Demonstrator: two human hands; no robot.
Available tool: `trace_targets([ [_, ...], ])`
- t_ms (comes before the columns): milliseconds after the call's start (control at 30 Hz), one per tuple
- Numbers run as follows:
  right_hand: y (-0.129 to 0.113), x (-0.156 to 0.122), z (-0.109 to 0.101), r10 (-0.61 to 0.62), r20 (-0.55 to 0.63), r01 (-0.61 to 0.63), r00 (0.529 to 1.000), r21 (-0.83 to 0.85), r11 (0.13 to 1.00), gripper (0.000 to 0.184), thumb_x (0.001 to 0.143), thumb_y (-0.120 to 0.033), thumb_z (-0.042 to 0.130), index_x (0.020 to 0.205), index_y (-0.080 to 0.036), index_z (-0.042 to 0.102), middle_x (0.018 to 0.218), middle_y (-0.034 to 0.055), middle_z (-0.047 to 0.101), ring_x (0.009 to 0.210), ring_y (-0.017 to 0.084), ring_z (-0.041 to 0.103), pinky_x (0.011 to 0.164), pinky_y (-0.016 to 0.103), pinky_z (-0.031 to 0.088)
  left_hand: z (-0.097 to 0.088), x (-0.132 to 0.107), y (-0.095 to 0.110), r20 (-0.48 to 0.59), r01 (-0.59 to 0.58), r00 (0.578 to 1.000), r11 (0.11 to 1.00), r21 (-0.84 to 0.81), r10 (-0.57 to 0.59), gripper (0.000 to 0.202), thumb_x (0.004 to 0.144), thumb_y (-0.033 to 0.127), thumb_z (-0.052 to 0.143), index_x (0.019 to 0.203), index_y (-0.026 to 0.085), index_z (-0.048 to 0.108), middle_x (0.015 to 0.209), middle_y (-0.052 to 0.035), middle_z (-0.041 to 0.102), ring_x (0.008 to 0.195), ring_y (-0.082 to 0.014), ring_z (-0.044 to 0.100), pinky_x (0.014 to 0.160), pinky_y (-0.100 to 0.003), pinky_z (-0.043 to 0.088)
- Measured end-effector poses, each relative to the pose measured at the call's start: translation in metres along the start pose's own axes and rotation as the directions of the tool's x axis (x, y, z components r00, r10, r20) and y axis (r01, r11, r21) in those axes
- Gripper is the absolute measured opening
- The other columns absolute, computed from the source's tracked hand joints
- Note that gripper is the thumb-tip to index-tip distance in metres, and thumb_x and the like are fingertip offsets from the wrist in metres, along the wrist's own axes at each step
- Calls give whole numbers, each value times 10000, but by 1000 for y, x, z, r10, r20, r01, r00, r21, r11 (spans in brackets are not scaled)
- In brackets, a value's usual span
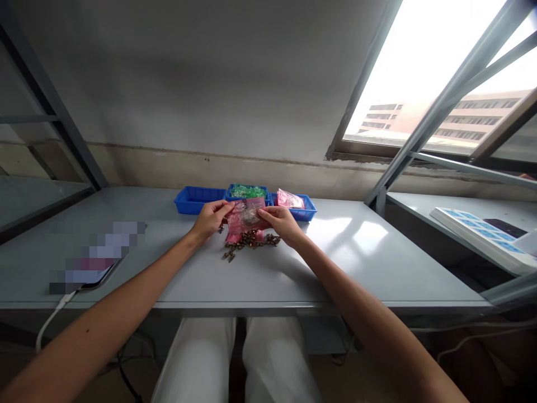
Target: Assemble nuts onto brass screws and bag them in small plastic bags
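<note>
A pink translucent plastic bag point(246, 215) is stretched between my two hands above the table. My left hand point(212, 218) pinches its left side, and my right hand point(282, 222) pinches its right side. Pale contents show through the film, too unclear to name. Below the bag lies a loose pile of small brass-coloured metal parts point(245, 240), with more pink plastic among them. Just behind my hands stand an unfilled blue bin point(195, 208), a blue bin of green plastic packets point(247, 191), and a blue bin point(309, 211) holding pink bags point(289, 200).
A phone-like device point(100, 257), partly blurred out, lies at the left with a white cable point(52, 316) running off the front edge. Grey metal frame posts point(381, 193) rise at both sides. On the right shelf sits a white and blue box point(482, 238).
</note>
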State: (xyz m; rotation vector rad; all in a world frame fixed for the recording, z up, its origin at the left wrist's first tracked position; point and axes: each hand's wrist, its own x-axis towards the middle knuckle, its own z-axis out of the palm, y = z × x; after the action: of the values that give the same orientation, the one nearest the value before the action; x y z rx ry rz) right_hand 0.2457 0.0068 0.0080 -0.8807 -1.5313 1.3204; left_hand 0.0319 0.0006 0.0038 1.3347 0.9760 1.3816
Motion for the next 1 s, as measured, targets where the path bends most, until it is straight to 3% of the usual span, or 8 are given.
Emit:
trace_targets([
  [333,-3,-1,-2,2,36,-3,999,36,999,298,725,-430,769,824,-154,715,800,58,710,748,174,689,775,339,565,-1,0,3,26,-13,1000,1000,12,13,338,661,441,798,716,143,645,698,0,597,601,-92,520,585,-222,434],
  [667,-3,0,-3,-30,-49,30,998,1,1000,346,665,-432,792,840,-146,708,756,39,674,656,136,627,637,284,533,-4,-1,5,53,-3,999,993,117,-4,370,687,486,770,697,142,635,645,-4,586,558,-91,512,527,-223,426],
  [800,-4,0,-3,-53,-94,50,994,-33,998,350,693,-472,756,817,-150,696,694,16,629,620,121,585,587,259,489,-6,-1,5,61,0,998,988,152,-10,376,676,485,781,716,140,640,608,-2,575,522,-94,492,469,-220,387],
  [1000,-13,-4,-1,-100,-98,91,990,-89,992,338,741,-492,711,801,-159,699,611,-17,531,512,85,427,479,241,344,-4,-4,8,133,-28,991,978,204,0,343,749,485,715,854,159,708,743,-18,652,637,-117,561,594,-234,442],
])
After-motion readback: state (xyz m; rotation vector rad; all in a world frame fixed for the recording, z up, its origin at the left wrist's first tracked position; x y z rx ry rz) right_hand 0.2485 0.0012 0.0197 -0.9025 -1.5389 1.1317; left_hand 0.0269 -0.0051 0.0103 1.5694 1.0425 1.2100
